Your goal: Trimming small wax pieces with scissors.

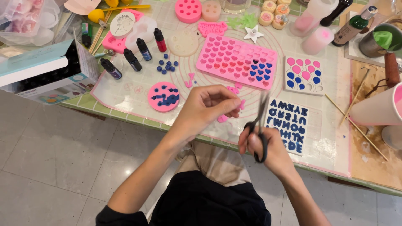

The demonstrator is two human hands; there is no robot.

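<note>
My left hand (208, 106) pinches a small pink cast piece (239, 105) between thumb and fingers, just above the table's front edge. My right hand (264, 146) grips black-handled scissors (260, 125), their blades pointing up beside the pink piece. More small pink pieces (233, 89) lie on the translucent mat (138, 94) under my hands. A pink heart mould (236, 60), partly filled with pink and blue, lies just beyond.
A round pink mould with blue filling (164, 96) lies left. A letter mould (289, 123) and a balloon mould (303, 75) lie right. Dark dropper bottles (133, 59), blue beads (166, 65), wooden sticks (356, 125), cups (377, 106) and a box (46, 71) crowd the table.
</note>
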